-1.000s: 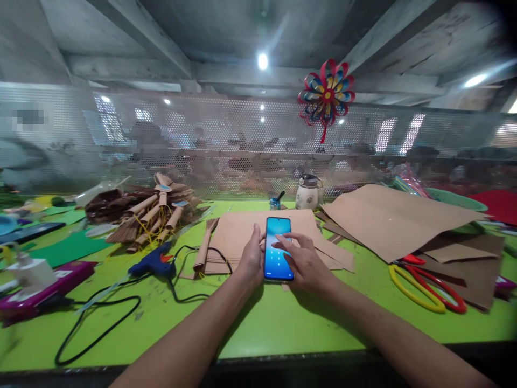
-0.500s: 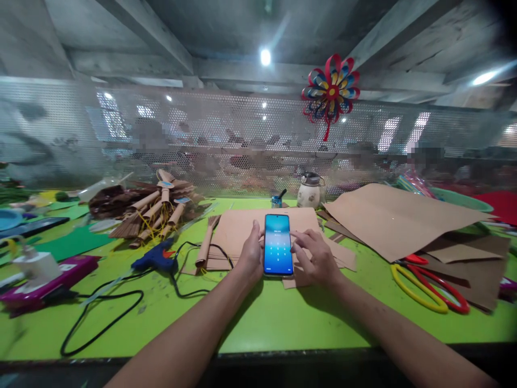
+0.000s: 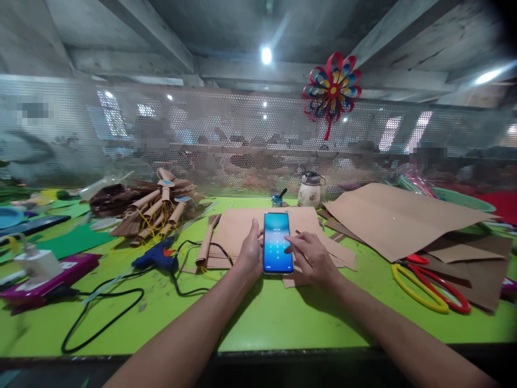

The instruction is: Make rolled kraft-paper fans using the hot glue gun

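Observation:
A smartphone [image 3: 278, 253] with a lit blue screen and a number keypad stands tilted toward me over the table. My left hand [image 3: 252, 250] grips it along its left edge, thumb up beside the frame and the other fingers mostly hidden behind. My right hand [image 3: 312, 257] is at the phone's right side with the index finger stretched over the keypad; whether the fingertip touches the glass I cannot tell. Its other fingers are loosely bent and hold nothing. Behind the phone lie flat sheets of brown paper [image 3: 232, 226].
On the green table [image 3: 242, 328] a blue glue gun [image 3: 155, 256] trails a black cord to a purple power strip [image 3: 68, 275]. Rolled paper pieces [image 3: 151, 210] are heaped at left. Scissors [image 3: 428, 285] and a large brown sheet [image 3: 396, 215] lie right; a bottle [image 3: 310, 191] stands behind.
My right hand has shifted left, bringing its index finger from the phone's right edge onto the keypad. My left hand and the phone have stayed nearly still.

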`<state>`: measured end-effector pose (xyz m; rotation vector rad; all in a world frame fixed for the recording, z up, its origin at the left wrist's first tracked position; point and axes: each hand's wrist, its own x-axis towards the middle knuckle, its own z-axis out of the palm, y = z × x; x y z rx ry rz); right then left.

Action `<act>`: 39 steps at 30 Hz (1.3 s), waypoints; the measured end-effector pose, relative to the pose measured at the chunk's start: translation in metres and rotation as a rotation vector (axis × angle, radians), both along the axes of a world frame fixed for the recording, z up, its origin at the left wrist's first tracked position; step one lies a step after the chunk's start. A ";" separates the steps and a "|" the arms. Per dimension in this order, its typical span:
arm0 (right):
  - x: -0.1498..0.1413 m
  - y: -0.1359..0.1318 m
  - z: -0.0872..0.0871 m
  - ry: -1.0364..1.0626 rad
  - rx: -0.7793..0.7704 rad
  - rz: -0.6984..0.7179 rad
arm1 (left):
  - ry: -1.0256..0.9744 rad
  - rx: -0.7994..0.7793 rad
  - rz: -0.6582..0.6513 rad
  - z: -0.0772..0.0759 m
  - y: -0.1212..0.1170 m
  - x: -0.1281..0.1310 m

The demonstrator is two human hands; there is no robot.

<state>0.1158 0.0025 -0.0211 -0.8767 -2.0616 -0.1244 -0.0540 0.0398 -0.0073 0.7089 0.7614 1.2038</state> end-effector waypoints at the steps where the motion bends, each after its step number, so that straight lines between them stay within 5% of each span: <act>1: 0.000 0.000 0.000 -0.005 0.000 0.002 | 0.001 0.000 0.000 0.000 0.000 0.000; 39: -0.006 -0.003 -0.001 -0.097 0.027 0.041 | -0.052 -0.027 -0.027 0.003 -0.002 0.001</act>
